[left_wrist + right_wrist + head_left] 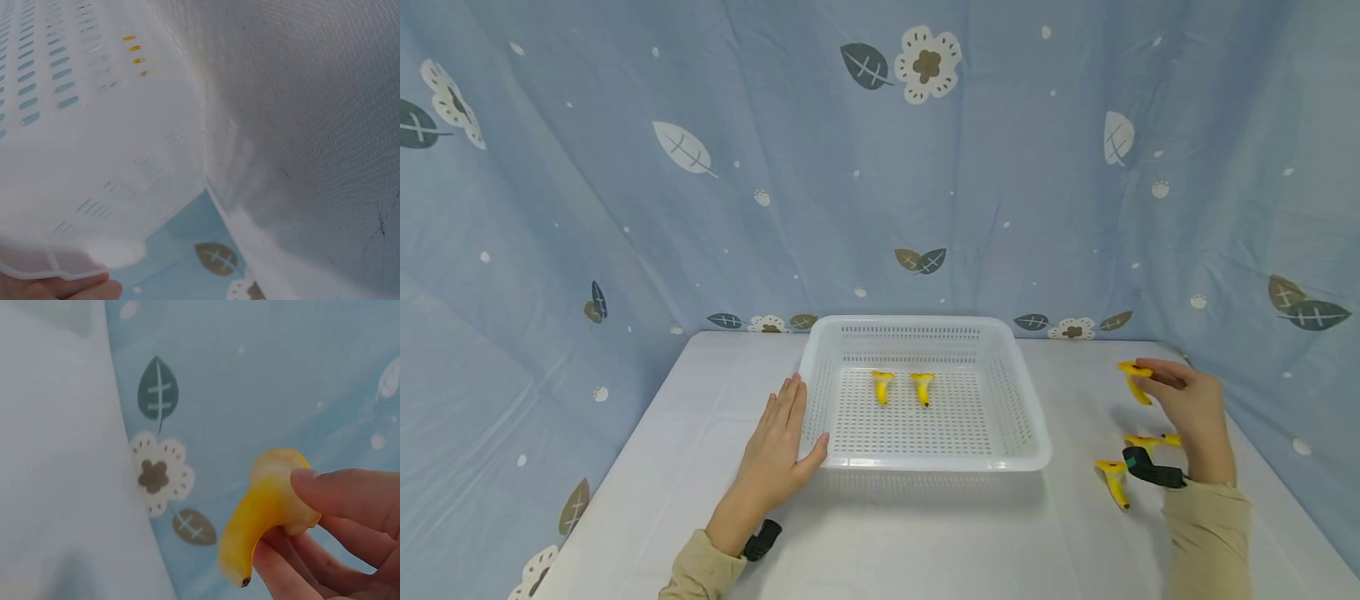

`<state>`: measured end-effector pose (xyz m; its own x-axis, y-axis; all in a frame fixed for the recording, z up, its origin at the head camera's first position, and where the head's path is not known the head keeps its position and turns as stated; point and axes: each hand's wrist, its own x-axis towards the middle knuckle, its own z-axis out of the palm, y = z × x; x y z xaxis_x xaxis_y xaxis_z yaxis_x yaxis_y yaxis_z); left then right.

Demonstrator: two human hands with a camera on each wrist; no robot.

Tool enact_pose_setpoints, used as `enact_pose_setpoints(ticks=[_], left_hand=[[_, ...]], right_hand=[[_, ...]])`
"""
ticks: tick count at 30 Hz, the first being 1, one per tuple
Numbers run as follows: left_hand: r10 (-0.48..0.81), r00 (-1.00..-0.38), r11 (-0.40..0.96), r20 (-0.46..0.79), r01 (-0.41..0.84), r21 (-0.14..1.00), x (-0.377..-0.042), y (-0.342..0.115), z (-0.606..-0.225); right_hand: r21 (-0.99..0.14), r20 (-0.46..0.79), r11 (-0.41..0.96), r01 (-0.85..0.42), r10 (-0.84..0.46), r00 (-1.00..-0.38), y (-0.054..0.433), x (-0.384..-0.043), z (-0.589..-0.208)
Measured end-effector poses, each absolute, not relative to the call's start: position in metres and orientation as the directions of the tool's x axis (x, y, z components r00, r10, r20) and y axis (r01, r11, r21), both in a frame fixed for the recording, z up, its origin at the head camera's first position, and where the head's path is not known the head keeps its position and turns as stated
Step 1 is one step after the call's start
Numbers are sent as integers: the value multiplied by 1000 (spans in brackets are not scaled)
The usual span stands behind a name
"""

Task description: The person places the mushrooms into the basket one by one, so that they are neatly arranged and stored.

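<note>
My right hand (1187,408) pinches a yellow mushroom (1137,382) above the right part of the table. In the right wrist view this mushroom (253,515) shows a flared pale cap and a curved stem with a dark tip; thumb and fingers grip it at the cap. My left hand (775,454) rests against the left side of a white perforated plastic basket (925,463), its fingers straight along the rim. Two similar mushrooms, a left one (882,388) and a right one (922,389), lie apart on the basket floor.
Below my right hand a mushroom (1115,483) lies on the white table (925,542), with more yellow pieces (1141,441) partly hidden behind the black wrist camera (1153,472). A blue patterned curtain (805,167) hangs behind the table and along its sides.
</note>
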<state>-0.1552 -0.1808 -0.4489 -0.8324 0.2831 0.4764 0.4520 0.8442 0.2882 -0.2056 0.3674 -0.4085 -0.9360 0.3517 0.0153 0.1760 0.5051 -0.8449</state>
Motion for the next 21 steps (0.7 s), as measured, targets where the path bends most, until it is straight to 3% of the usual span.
enact_pose_setpoints(ticks=[11, 21], left_hand=[[282, -832, 844, 478, 452, 288, -156, -181, -450], [283, -835, 846, 472, 449, 286, -155, -181, -450]], right_hand=[[-892, 18, 433, 133, 328, -945, 347, -212, -402], [-955, 134, 291, -60, 241, -961, 333, -215, -403]])
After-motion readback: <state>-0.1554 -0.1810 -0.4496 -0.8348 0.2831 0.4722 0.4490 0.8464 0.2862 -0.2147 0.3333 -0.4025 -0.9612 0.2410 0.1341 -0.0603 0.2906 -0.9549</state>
